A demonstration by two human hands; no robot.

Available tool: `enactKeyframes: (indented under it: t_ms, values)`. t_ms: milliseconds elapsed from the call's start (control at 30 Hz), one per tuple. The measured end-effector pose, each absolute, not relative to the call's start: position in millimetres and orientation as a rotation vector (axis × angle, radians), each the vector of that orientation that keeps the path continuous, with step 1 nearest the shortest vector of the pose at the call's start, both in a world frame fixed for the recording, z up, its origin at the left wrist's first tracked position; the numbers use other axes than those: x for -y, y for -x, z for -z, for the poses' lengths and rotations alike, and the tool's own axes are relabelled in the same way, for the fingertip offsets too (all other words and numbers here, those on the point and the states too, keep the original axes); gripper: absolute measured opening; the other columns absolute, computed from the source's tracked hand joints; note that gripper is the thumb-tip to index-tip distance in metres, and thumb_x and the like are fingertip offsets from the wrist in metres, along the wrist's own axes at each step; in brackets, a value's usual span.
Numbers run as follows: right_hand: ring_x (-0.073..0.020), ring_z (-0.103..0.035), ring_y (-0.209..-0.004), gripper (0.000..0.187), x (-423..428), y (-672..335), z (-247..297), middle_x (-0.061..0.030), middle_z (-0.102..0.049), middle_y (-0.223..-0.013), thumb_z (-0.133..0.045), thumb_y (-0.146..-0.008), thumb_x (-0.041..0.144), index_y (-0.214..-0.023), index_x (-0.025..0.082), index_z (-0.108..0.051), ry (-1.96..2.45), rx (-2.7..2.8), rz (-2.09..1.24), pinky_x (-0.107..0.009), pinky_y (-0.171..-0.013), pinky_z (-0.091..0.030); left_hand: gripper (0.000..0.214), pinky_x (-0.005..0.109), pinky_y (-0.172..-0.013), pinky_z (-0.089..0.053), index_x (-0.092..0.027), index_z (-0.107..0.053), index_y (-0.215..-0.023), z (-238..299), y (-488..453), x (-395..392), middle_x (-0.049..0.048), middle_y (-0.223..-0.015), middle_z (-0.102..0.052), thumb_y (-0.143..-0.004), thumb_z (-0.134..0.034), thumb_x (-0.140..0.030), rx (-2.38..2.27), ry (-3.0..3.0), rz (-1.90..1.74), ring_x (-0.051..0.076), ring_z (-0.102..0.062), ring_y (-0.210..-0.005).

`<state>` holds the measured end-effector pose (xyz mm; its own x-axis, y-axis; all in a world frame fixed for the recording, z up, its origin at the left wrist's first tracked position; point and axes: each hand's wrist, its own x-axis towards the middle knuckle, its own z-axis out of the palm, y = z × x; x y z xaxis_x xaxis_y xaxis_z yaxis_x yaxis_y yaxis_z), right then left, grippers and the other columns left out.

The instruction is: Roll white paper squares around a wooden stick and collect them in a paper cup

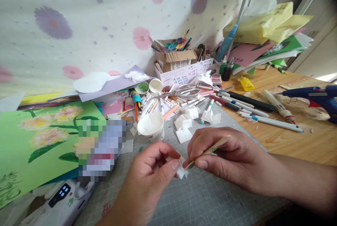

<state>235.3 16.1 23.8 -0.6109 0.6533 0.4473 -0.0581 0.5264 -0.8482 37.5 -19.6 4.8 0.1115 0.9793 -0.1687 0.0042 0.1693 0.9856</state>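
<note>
My left hand (155, 170) is closed, pinching a small piece of white tissue paper (181, 171) between thumb and fingers. In my right hand (221, 152) is a flat wooden craft stick (214, 147), held slantwise with its lower end at the tissue's edge. Whether that end touches the tissue I cannot tell. Both hands are above the grey cutting mat (195, 205). A white paper cup (151, 127) stands beyond my left hand. Several folded white tissue pieces (183, 134) lie on the mat beyond my hands.
Scissors (188, 92) lie among many pens and markers. At the right is a blue glue gun (305, 94) on the wooden table (252, 141). A green sheet with flowers (15, 131) lies at the left, and a cardboard box (177, 59) of tools stands at the back.
</note>
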Motion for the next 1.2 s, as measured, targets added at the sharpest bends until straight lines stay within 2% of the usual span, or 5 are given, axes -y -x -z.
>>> enactKeyframes:
  t_ms: [133,300,733,1200]
  values:
    - [-0.0174,-0.065,-0.072,0.008,-16.2,-235.6,-22.5,-0.0113,-0.066,-0.076,-0.059,-0.089,0.010,-0.083,0.006,-0.062,0.464,1.969,-1.098,-0.029,-0.065,-0.052,0.010,0.020,-0.056,-0.038,-0.021,-0.067,-0.077,-5.8,-36.9,20.0,-0.0043,-0.064,-0.058,-0.071,-0.073,-0.027,-1.166,-1.064,-0.979,0.011,-0.048,-0.061]
    - [-0.0175,-0.065,-0.072,0.007,-15.7,-235.7,-22.2,-0.0117,-0.066,-0.075,-0.060,-0.088,0.010,-0.083,0.006,-0.062,0.454,1.962,-1.100,-0.029,-0.065,-0.052,0.012,0.020,-0.054,-0.036,-0.021,-0.066,-0.076,-8.6,-40.1,20.9,-0.0052,-0.061,-0.055,-0.067,-0.074,-0.022,-1.215,-1.066,-0.981,0.010,-0.045,-0.058]
    - [-0.0183,-0.063,-0.073,0.010,-17.3,-235.5,-22.1,-0.0110,-0.064,-0.076,-0.058,-0.089,0.013,-0.084,0.005,-0.062,0.514,1.891,-1.231,-0.030,-0.064,-0.052,0.010,0.020,-0.055,-0.036,-0.020,-0.063,-0.074,-12.2,-45.4,21.3,-0.0062,-0.061,-0.057,-0.067,-0.071,-0.017,-1.206,-1.031,-1.025,0.009,-0.046,-0.059]
    - [-0.0164,-0.062,-0.072,0.008,-18.7,-235.9,-23.5,-0.0102,-0.064,-0.077,-0.059,-0.089,0.010,-0.083,0.005,-0.063,0.500,1.889,-1.199,-0.028,-0.064,-0.051,0.016,0.019,-0.057,-0.039,-0.021,-0.062,-0.078,-11.5,-44.4,18.9,-0.0060,-0.064,-0.063,-0.068,-0.074,-0.017,-1.142,-0.998,-1.022,0.009,-0.051,-0.060]
